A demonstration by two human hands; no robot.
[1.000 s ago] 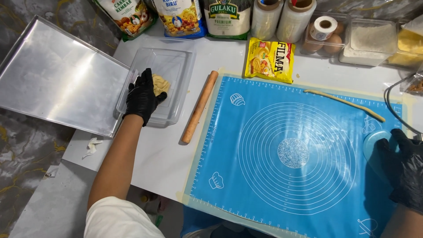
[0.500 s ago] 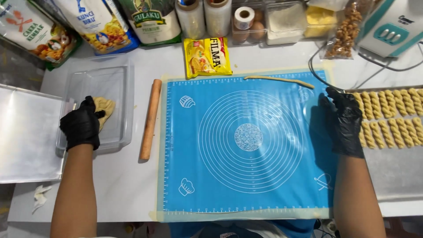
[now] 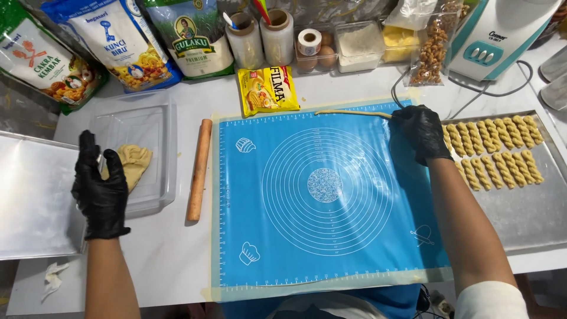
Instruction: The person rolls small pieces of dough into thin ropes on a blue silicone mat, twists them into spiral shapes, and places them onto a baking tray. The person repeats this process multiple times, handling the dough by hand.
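My left hand [image 3: 101, 189] hovers open, fingers spread, over the near left edge of the clear plastic container [image 3: 162, 127] holding a dough lump [image 3: 134, 163]. My right hand [image 3: 420, 132] pinches one end of the thin dough rope [image 3: 353, 112] lying along the blue baking mat's [image 3: 325, 195] far edge.

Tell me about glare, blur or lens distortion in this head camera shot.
Head view: sharp throughout, no motion blur on the left hand or right hand; soft glare on the clear plastic container and blue mat; wide lens slightly bows the table edge.
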